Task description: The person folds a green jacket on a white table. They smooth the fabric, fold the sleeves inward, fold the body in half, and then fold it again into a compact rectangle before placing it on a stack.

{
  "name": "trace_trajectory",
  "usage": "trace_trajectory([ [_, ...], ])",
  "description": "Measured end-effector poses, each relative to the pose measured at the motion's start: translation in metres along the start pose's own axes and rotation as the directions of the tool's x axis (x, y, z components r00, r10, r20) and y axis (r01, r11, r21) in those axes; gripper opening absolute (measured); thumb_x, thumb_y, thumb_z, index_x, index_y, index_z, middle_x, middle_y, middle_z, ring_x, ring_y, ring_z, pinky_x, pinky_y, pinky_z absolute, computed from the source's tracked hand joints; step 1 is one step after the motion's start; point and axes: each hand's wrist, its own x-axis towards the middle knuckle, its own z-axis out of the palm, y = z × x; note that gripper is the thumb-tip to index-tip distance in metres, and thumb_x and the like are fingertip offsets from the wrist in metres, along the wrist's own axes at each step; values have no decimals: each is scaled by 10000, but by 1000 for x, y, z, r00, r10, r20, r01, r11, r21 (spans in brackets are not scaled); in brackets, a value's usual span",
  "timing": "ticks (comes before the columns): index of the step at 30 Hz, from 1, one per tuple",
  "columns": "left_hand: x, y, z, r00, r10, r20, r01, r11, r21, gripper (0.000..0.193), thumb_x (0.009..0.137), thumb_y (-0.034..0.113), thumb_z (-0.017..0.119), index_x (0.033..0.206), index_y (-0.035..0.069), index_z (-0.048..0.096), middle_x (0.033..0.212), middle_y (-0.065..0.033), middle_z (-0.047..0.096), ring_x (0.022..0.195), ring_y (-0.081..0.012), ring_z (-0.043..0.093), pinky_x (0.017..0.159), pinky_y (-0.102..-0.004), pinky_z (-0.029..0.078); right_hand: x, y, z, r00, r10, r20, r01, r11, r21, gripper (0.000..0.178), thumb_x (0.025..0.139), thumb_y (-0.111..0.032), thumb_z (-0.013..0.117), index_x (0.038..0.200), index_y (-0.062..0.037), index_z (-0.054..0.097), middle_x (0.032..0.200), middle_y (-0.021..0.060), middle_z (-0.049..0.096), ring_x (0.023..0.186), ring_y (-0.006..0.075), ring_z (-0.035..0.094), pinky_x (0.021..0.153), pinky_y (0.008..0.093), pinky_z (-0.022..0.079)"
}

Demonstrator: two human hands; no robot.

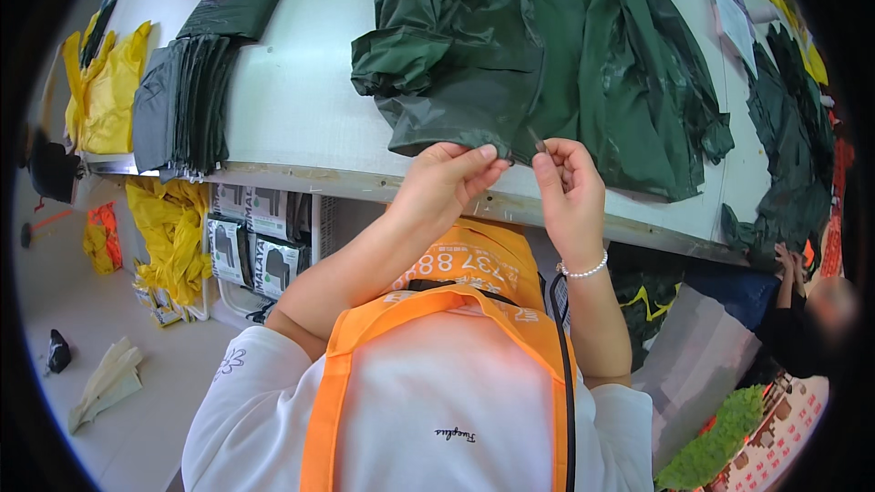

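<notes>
A dark green, shiny garment (592, 55), which looks like a raincoat, is spread over the white table (310, 82) in front of me. Its bottom edge reaches the table's near edge. My left hand (453, 180) is closed, thumb and fingers pinching the hem. Just right of it, my right hand (574, 189) is also closed, gripping a small pointed tool (538, 140) whose thin tip sticks up beside the garment. Most of that tool is hidden by my fingers, so its exact kind is unclear. A white bead bracelet (585, 268) circles my right wrist.
Folded dark green garments (187, 100) are stacked at the table's left, beside a yellow one (114, 96). More dark green cloth (788, 137) hangs at the right edge. Below the table are a yellow heap (169, 237) and packaged goods (260, 246). Another person's hands (788, 264) show at far right.
</notes>
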Motion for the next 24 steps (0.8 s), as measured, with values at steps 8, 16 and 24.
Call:
trace_trajectory([
  [8, 18, 16, -55, 999, 12, -38, 25, 549, 835, 337, 855, 314, 671, 704, 13, 674, 592, -34, 628, 544, -93, 602, 551, -231, 501, 10, 83, -14, 899, 416, 139, -428, 901, 73, 171, 862, -198, 663, 808, -85, 547, 645, -61, 478, 490, 7, 342, 435, 204, 261],
  [16, 99, 99, -93, 528, 571, 629, -49, -719, 694, 730, 626, 264, 798, 1260, 94, 479, 1219, -151, 515, 1142, -298, 493, 966, -411, 396, 24, 147, -45, 989, -23, -144, -31, 931, -365, 251, 903, -173, 584, 1037, 37, 617, 831, 73, 672, 666, 123, 572, 651, 249, 459],
  [24, 90, 113, -83, 897, 316, 309, -371, 918, 140, 492, 842, 34, 560, 1312, 29, 420, 1229, -96, 557, 1108, -220, 557, 915, -369, 470, 83, 43, 24, 998, -25, 52, 22, 999, 40, 271, 953, -130, 490, 1174, -15, 597, 970, 66, 668, 547, 36, 463, 515, 189, 402],
])
